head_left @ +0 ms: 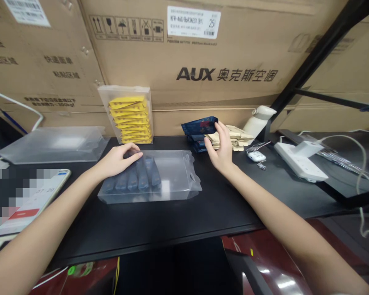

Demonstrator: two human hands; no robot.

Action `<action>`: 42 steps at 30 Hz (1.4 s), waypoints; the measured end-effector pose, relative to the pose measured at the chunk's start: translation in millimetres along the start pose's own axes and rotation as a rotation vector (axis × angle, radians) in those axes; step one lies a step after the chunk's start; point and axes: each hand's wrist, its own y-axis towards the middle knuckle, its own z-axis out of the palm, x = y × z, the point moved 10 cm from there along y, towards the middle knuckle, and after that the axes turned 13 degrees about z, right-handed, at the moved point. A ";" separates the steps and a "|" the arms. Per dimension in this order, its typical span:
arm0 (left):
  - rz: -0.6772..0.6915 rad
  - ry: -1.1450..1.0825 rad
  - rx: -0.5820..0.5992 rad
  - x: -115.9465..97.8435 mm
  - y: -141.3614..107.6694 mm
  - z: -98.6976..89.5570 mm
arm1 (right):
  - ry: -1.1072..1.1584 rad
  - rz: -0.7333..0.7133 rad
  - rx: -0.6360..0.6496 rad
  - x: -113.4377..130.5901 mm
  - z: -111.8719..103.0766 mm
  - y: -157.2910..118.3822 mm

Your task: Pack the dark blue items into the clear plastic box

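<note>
A clear plastic box (175, 180) lies on its side on the black table, with several dark blue packets (141, 176) standing in a row in its left part. My left hand (119, 159) grips the back left edge of this box, thumb on top, some fingertips hidden. Farther right, my right hand (222, 151) reaches over small packets, thumb and fingers apart. Its fingertips meet the right end of a dark blue packet (198, 126) on a small stack; no firm grip shows. Beige packets (240, 135) lie just behind and right of that hand.
An upright clear box of yellow packets (133, 119) leans against large cartons (129, 61). Another clear box (55, 143) lies at left, near a phone (46, 196). At right are a white bottle (258, 121), an earbud case (256, 156) and a power strip (301, 162) with cables.
</note>
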 end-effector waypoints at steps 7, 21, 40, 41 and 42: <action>-0.003 0.008 0.011 -0.2 0.1 1.3 | 0.202 0.081 0.012 11.5 -8.9 -3.9; 0.006 0.017 0.019 0.0 0.5 1.5 | 0.334 0.197 0.168 2.0 11.0 -4.7; -0.005 0.022 0.023 -1.1 0.3 1.4 | 0.317 0.283 0.506 -8.2 49.7 -18.2; -0.005 0.021 0.023 -1.5 0.3 1.3 | 0.317 0.299 0.516 -9.6 50.9 -18.7; -0.004 0.020 0.022 -1.8 0.4 1.2 | 0.317 0.312 0.524 -10.7 52.0 -19.2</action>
